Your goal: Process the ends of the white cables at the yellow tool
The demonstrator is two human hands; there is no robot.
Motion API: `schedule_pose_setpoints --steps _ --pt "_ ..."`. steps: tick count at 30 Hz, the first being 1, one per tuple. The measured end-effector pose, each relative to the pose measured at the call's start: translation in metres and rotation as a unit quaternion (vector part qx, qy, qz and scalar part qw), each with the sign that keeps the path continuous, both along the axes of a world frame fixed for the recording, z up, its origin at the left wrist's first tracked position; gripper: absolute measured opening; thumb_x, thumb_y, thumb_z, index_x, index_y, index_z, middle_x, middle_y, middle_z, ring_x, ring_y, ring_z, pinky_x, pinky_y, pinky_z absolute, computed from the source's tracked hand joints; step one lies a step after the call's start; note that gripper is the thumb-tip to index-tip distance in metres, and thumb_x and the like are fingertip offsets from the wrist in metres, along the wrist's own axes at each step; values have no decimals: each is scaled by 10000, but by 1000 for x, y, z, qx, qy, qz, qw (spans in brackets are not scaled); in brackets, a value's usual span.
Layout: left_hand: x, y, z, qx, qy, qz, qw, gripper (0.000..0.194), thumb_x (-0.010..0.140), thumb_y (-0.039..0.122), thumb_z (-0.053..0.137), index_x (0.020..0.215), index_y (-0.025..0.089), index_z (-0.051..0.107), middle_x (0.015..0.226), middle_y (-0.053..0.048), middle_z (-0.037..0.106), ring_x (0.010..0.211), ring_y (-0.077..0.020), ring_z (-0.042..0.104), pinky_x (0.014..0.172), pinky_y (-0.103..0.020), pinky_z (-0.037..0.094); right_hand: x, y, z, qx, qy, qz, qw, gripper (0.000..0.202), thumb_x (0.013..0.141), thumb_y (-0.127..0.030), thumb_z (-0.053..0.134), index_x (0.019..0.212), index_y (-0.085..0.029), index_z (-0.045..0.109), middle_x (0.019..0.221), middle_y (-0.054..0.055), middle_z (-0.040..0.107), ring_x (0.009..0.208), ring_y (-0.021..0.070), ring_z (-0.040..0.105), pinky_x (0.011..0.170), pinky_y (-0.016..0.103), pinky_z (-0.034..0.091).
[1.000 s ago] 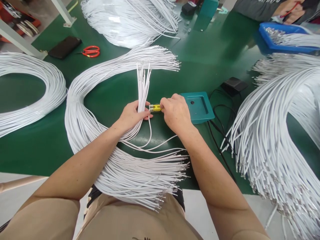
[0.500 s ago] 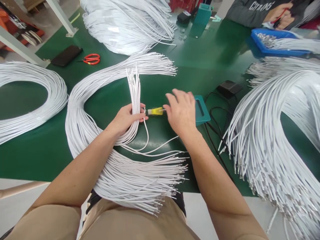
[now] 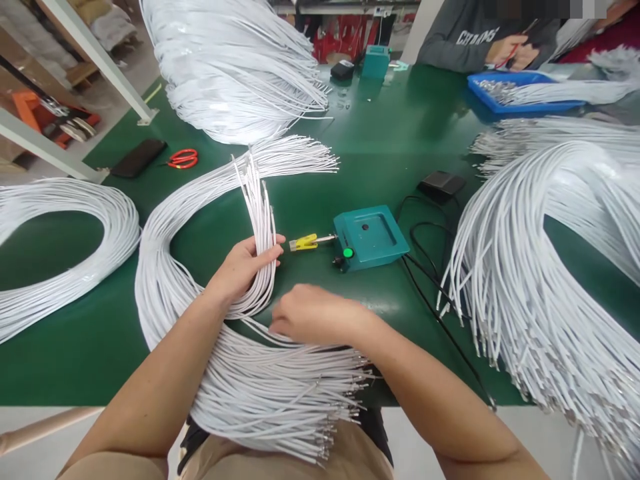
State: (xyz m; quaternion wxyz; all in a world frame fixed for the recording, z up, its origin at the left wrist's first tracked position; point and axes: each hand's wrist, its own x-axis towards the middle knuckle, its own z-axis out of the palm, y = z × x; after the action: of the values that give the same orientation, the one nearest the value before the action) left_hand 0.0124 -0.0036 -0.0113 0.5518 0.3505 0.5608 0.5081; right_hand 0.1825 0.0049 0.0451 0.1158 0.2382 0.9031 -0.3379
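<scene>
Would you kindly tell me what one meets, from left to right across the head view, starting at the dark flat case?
Dark flat case, red-handled scissors, left hand, yellow fitting, teal box, black box, blue tray.

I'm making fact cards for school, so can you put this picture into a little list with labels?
Left hand: around a bunch of white wires
Right hand: low over more wires; its grip is hidden
Machine: teal box with a green button
Yellow clip: on the machine's metal rod, touched by neither hand
Scissors: red handles, on the green table
Blue tray: near another person's hands
</scene>
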Motion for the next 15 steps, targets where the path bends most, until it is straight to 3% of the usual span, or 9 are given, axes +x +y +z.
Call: schedule_pose_setpoints --steps 2,4,6,10,13,15 --pt "-2 0 -3 1 0 -14 1000 428 630 333 833 1018 195 716 843 -14 695 717 -130 612 721 -263 497 3 14 0 7 85 -140 986 308 916 -304 480 710 -166 662 674 54 679 656 166 615 606 274 388" --pt "-2 -1 -4 17 16 -34 999 428 606 318 847 993 184 723 857 -21 711 750 -152 626 756 -282 491 5 27 -4 14 186 -290 939 299 931 -328 459 758 -173 646 629 13 647 614 129 581 626 260 398" --pt "-1 -2 -4 27 50 -58 997 415 581 305 860 950 171 728 871 -24 721 776 -174 634 778 -296 485 5 37 -10 -12 268 -370 889 238 900 -379 511 833 -188 639 616 -23 621 590 111 553 617 246 405" --pt "3 -4 0 24 52 -108 992 336 637 298 831 921 163 712 827 -17 711 769 -164 641 773 -282 490 2 42 -23 -126 364 -389 836 176 815 -359 607 783 -186 612 678 -32 635 539 84 510 549 225 396" --pt "6 -3 4 33 -36 -71 996 239 712 300 782 867 165 661 790 -5 684 729 -128 643 741 -257 506 0 41 -26 -196 383 -377 820 174 778 -317 638 693 -168 604 654 -29 621 511 70 480 515 218 379" --pt "7 -2 6 34 -86 -53 994 261 683 259 805 835 170 612 774 10 666 717 -116 645 704 -235 510 -1 39 -26 -225 385 -372 814 175 755 -311 663 674 -163 616 611 -37 594 512 68 469 507 214 369"
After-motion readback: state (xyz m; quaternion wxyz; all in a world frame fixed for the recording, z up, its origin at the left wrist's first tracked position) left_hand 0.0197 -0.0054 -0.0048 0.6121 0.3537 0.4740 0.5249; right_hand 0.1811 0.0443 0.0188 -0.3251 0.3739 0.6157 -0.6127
